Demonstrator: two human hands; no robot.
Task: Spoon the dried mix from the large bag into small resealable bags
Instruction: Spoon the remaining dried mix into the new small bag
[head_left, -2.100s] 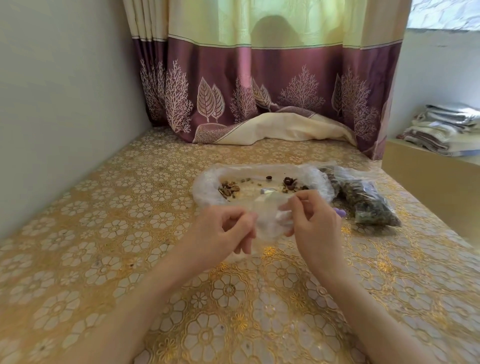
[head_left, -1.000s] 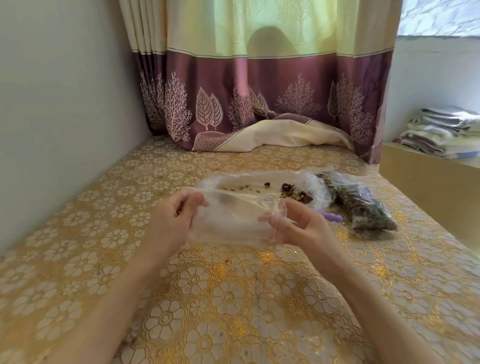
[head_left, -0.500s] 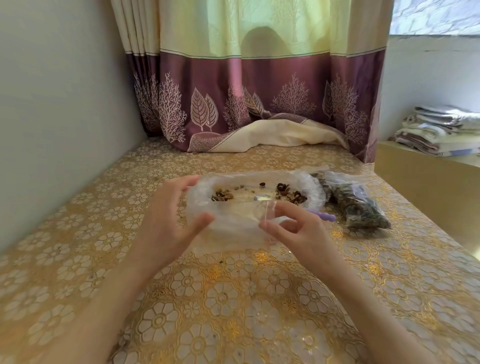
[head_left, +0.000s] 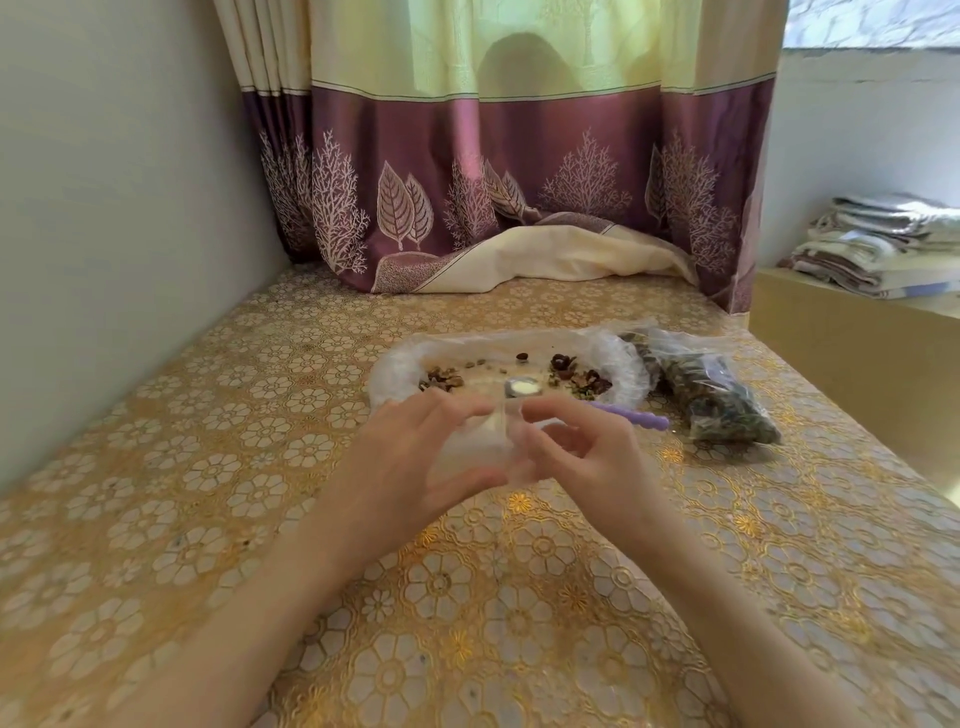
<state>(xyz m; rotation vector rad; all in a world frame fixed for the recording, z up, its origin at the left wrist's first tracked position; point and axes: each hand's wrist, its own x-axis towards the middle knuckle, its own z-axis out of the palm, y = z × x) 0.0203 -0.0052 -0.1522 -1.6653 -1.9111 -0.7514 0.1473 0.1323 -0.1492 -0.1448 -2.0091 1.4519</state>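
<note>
Progress looks late to us: the large bag (head_left: 511, 345) lies open and nearly empty on the tablecloth (head_left: 260, 467), filled small bags (head_left: 711, 395) piled just right of it; the purple-handled spoon (head_left: 587, 402) rests in its mouth; our left hand (head_left: 410, 462) and right hand (head_left: 587, 457) pinch an empty small bag (head_left: 480, 447), apparently opening it.
</note>
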